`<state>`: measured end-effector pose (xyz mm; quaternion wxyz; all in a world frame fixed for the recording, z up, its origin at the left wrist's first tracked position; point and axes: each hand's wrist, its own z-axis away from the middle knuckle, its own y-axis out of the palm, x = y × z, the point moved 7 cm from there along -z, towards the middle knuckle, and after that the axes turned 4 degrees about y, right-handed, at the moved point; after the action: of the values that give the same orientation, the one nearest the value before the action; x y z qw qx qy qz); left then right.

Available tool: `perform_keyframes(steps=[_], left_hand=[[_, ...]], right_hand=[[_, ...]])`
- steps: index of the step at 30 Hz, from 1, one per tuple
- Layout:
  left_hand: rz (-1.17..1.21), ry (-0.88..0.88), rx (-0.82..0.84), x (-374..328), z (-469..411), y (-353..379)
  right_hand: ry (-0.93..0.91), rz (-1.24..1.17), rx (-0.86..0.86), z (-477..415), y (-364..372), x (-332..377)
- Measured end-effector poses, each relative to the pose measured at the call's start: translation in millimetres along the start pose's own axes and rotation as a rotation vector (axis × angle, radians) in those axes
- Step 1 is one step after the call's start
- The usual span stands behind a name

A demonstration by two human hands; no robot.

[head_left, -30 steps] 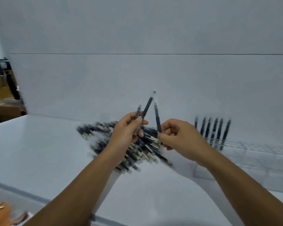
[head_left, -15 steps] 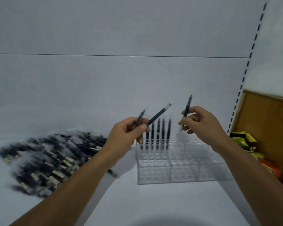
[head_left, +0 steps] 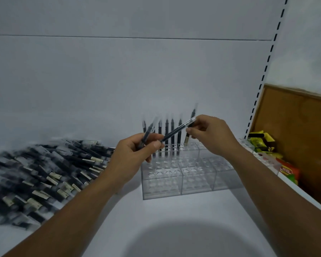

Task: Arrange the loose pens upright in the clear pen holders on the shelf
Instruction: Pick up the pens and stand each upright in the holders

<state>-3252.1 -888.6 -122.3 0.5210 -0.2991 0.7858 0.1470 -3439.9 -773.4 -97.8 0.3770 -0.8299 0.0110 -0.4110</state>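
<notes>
Fingers (head_left: 157, 145) of the left hand (head_left: 132, 158) grip two pens (head_left: 174, 132); the right hand (head_left: 211, 134) pinches a third pen (head_left: 193, 113) at the clear holder (head_left: 196, 182). White shelf (head_left: 119, 219), white back panel (head_left: 119, 80), pen pile (head_left: 44, 173) at left.

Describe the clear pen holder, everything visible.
The holder looks like clear acrylic: box sections set side by side, each topped with a grid of round holes. It stands on the white shelf, right of the pile. A row of dark pens stands upright in its back holes; the rest look empty. The right hand holds a pen with its lower end at the back row, just right of those; contact unclear.
</notes>
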Motion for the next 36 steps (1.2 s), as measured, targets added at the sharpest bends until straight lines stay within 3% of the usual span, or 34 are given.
perform_keyframes(steps=[5,15,20,26,30,31,33,36], left_hand=[[0.015,-0.004,0.008,-1,3,2],[0.026,0.005,0.011,2,4,2],[0.018,0.012,0.002,0,3,0],[-0.016,0.042,-0.012,-2,3,1],[-0.059,0.063,-0.030,-4,3,-1],[-0.061,0.067,-0.036,-5,3,-2],[-0.053,0.074,-0.047,-7,4,-2],[-0.064,0.111,-0.048,-13,6,0]], right_hand=[[0.043,0.247,0.042,-1,12,8],[0.111,0.255,0.143,4,15,-2],[0.045,0.004,-0.032,20,-19,12],[0.113,-0.514,0.338,40,8,31],[0.137,-0.723,0.209,36,5,32],[0.083,-0.683,0.114,34,-4,31],[-0.166,-0.334,-0.097,36,-22,40],[-0.598,0.215,-0.161,52,-10,70]])
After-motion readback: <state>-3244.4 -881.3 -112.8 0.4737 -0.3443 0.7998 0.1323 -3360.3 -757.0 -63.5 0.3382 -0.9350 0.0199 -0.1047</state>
